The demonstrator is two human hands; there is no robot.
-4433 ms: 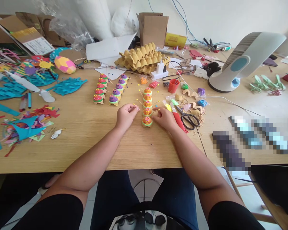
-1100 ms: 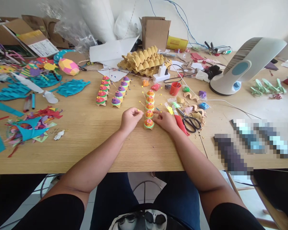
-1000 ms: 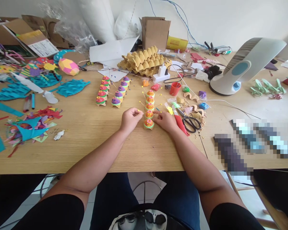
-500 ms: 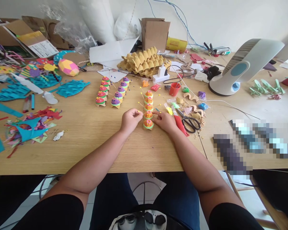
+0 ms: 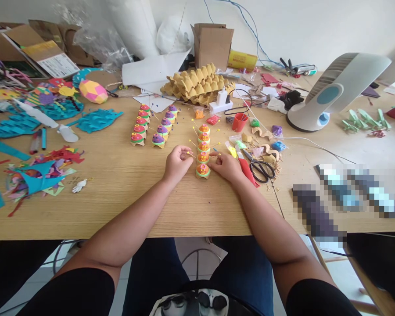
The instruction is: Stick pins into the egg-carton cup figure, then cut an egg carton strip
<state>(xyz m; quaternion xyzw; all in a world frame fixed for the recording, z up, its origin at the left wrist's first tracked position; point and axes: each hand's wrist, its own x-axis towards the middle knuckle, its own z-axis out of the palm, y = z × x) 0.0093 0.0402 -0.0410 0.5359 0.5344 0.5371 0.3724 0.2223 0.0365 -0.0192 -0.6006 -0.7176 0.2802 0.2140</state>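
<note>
In front of me stands an orange egg-carton caterpillar (image 5: 203,146), a row of several cups with orange domes, green rims and yellow-tipped sticks on both sides. At its left side, my left hand (image 5: 178,164) is closed in a pinch on a thin yellow-tipped stick (image 5: 192,155) by the second-nearest cup. My right hand (image 5: 228,166) rests against the right side of the row, thumb and forefinger closed on its edge. Another yellow-tipped stick shows at those fingers. Its other fingers are curled and partly hidden.
A red-and-green caterpillar (image 5: 140,126) and a purple one (image 5: 164,127) stand left of centre. Scissors (image 5: 262,170), a red cup (image 5: 239,122) and clay packets lie to the right. Behind are stacked egg trays (image 5: 197,85) and a white fan (image 5: 329,94). Paper scraps (image 5: 42,175) lie left.
My left hand has drawn slightly left, away from the orange caterpillar, so more of the stick shows. My right hand stays in place.
</note>
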